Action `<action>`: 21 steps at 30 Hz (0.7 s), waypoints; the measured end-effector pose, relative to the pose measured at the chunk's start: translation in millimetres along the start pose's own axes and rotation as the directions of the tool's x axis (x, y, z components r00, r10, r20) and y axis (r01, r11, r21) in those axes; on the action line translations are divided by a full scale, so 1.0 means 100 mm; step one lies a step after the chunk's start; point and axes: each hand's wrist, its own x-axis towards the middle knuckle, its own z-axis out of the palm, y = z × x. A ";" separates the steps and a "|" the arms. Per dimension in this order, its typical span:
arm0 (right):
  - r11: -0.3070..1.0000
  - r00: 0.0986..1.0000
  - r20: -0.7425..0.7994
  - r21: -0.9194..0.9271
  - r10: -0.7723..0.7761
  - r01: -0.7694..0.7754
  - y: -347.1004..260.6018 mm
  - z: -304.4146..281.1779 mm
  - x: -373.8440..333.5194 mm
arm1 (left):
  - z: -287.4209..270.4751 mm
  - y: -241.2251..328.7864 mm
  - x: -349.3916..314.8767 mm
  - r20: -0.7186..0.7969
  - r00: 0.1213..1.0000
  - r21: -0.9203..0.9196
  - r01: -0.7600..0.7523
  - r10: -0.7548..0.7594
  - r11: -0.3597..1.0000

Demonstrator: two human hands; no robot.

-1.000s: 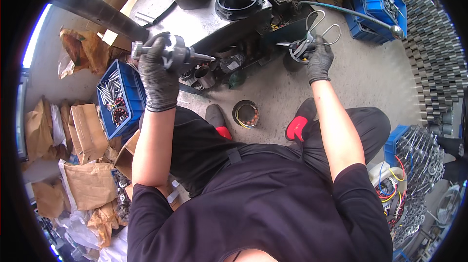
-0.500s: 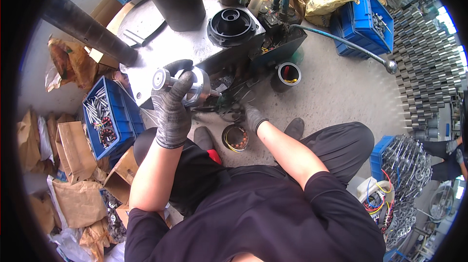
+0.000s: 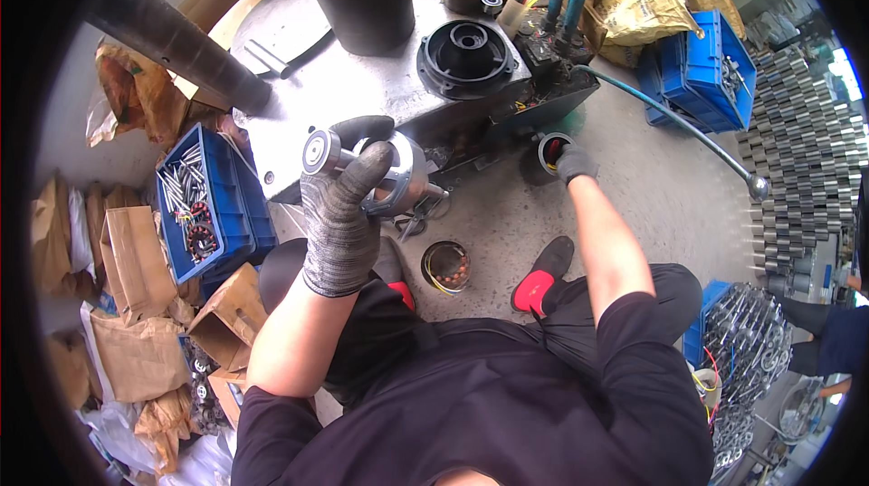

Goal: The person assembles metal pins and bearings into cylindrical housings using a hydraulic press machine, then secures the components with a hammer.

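In a grey work glove, my left hand (image 3: 342, 214) is closed on a silver cylindrical motor part (image 3: 412, 176), held tilted in front of the metal bench. A round bearing (image 3: 318, 152) sits at its near-left end, and a thin shaft tip (image 3: 439, 192) sticks out at the right. My gloved right hand (image 3: 576, 162) is at the rim of a dark cylindrical pot (image 3: 540, 166) on the floor. Something red shows inside the pot beside the glove. The fingertips are hidden, so whether they hold anything is unclear.
A black round flanged housing (image 3: 467, 56) rests on the metal bench (image 3: 348, 92) beside thick columns. A ball-ended lever (image 3: 688, 128) reaches right. Between my feet stands a round container (image 3: 445, 267) with copper-coloured pieces. Blue crates (image 3: 213, 201) hold metal parts; stacked metal cylinders (image 3: 801, 151) line the right.
My right hand has moved right and away from me, from below the bench front to the dark pot. The left hand still grips the motor part. The view has shifted slightly.
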 end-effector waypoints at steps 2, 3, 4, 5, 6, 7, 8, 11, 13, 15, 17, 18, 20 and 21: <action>0.980 0.979 0.196 -0.176 -0.056 0.091 -0.15 -0.28 0.02 | -0.02 0.03 -0.01 -0.026 1.000 0.002 -0.007 0.007 1.000; 0.972 0.972 0.217 -0.193 -0.089 0.133 -0.21 -0.38 0.00 | -0.04 0.02 0.00 -0.036 0.999 0.002 -0.013 0.013 1.000; 0.962 0.964 0.238 -0.210 -0.122 0.174 -0.25 -0.47 -0.02 | -0.05 0.02 0.01 -0.043 0.999 0.023 0.000 0.001 1.000; 0.950 0.953 0.260 -0.225 -0.154 0.214 -0.31 -0.55 -0.05 | -0.06 0.00 0.02 -0.050 0.999 0.043 0.012 -0.010 0.999; 0.937 0.941 0.283 -0.240 -0.183 0.254 -0.35 -0.61 -0.10 | -0.08 -0.02 0.02 -0.050 0.999 0.049 0.004 -0.002 0.999; 0.922 0.928 0.308 -0.253 -0.211 0.294 -0.39 -0.65 -0.14 | -0.09 -0.01 0.01 -0.059 0.998 0.049 0.001 0.002 0.999; 0.905 0.912 0.333 -0.265 -0.238 0.333 -0.42 -0.68 -0.17 | -0.09 0.01 -0.01 -0.058 0.998 0.049 0.025 -0.023 0.998; 0.854 0.868 0.400 -0.296 -0.296 0.427 -0.42 -0.79 -0.14 | -0.11 0.02 0.00 -0.050 0.998 0.044 0.035 -0.032 0.998; 0.881 0.854 0.305 -0.085 -0.422 0.465 0.11 -0.93 0.16 | -0.10 -0.01 0.02 -0.051 0.999 0.029 -0.002 0.003 1.000; 0.956 0.892 0.350 0.170 -0.285 0.239 0.32 -1.35 0.10 | -0.11 0.11 -0.02 -0.067 0.997 0.036 0.048 -0.046 0.998; 0.900 0.923 0.301 0.425 -0.238 0.094 0.65 -1.71 0.00 | -0.15 0.15 -0.04 -0.047 0.995 0.029 0.085 -0.083 0.996; 0.832 0.938 0.266 0.554 -0.221 0.038 1.01 -1.73 0.08 | -0.14 0.14 -0.02 -0.038 0.996 0.025 0.078 -0.077 0.997; 0.696 0.958 0.237 0.715 -0.161 -0.059 1.43 -1.60 0.22 | -0.11 0.12 0.00 -0.043 0.995 0.015 0.085 -0.085 0.996; 0.695 0.958 0.239 0.716 -0.159 -0.064 1.47 -1.44 0.23 | -0.11 0.12 0.00 -0.055 0.994 0.014 0.092 -0.091 0.996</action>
